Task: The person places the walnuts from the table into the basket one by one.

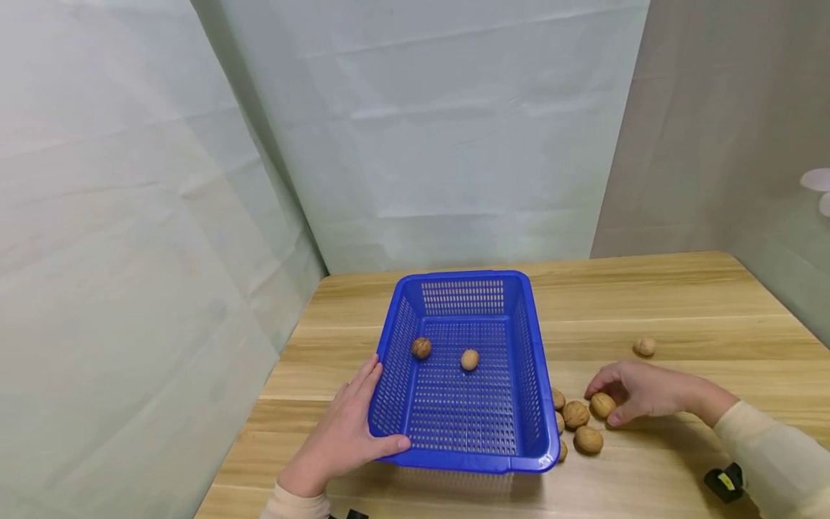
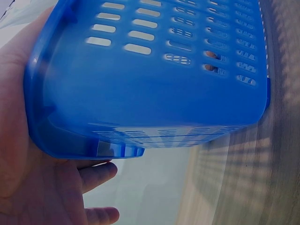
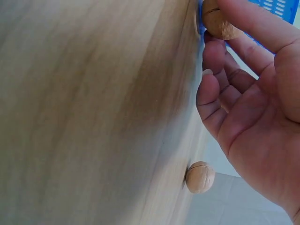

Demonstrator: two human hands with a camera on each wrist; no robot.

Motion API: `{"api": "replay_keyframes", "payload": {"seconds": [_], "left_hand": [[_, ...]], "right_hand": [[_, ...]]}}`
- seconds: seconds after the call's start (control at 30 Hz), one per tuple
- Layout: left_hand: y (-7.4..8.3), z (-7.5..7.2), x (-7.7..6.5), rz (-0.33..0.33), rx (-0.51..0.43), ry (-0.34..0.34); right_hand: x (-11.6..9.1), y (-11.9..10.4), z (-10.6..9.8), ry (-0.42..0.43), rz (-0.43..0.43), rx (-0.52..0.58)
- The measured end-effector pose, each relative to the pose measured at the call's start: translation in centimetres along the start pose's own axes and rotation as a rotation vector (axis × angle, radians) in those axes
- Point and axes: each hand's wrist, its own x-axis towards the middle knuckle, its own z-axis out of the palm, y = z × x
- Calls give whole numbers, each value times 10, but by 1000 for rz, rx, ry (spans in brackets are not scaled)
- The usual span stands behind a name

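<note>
My left hand (image 1: 346, 425) rests on the near left corner of a blue plastic basket (image 1: 463, 463), thumb over the front rim and straight fingers along the left side. In the left wrist view, two fingertips extend beyond the rim. Inside the basket lie a darker walnut (image 1: 421, 348) and a paler one (image 1: 470, 360). To the basket's right, my right hand (image 1: 648, 393) pinches a walnut (image 1: 603, 405) between thumb and fingers, low over the table. That walnut (image 3: 218, 21) also shows at the fingertips in the right wrist view.
Several loose walnuts (image 1: 576, 414) cluster against the basket's right side, some partly hidden by its rim. A single walnut (image 1: 645, 347) lies farther back, beyond the right hand. Pale cloth walls (image 1: 467, 144) stand behind and left of the wooden table (image 1: 648, 295).
</note>
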Motion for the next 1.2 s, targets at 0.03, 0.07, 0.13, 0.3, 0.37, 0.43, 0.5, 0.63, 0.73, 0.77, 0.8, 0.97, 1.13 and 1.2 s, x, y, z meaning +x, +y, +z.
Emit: {"api": "replay_keyframes", "payload": {"seconds": [0.03,0.07,0.13,0.3,0.37,0.43,0.5,0.63,0.73,0.77,0.8,0.97,1.13,1.2], "left_hand": [[0,0,0,-1,-3,0],[0,0,0,-1,-6,0],[0,0,0,-3,-8,-1],[0,0,0,-6,-8,-5],[0,0,0,-6,-6,-6],[0,0,0,-3,-5,-2],[0,0,0,0,-3,3],[0,0,0,4,-5,8],[0,0,-1,4,-4,8],[-1,0,-1,5,-3,9],[-1,0,-1,6,-1,9],[-1,0,-1,4,-1,4],[-1,0,0,-6,-8,-16],[-1,-1,0,-5,-4,-17]], "right_hand": [[0,0,0,10,-8,-4],[-1,0,-1,23,-18,-9],[-2,-2,-2,56,-43,-20],[-2,-8,-10,141,-106,-27],[0,-12,-14,162,-116,-17],[2,-19,-20,177,-122,-4],[4,-27,-26,193,-130,-9],[12,-46,-38,214,-147,-41],[20,-63,-45,227,-149,-79],[23,-68,-47,229,-145,-92],[26,-74,-49,232,-136,-96],[49,-98,-55,222,-100,-95],[79,-123,-60,181,-119,-77],[92,-134,-62,160,-125,-54]]}}
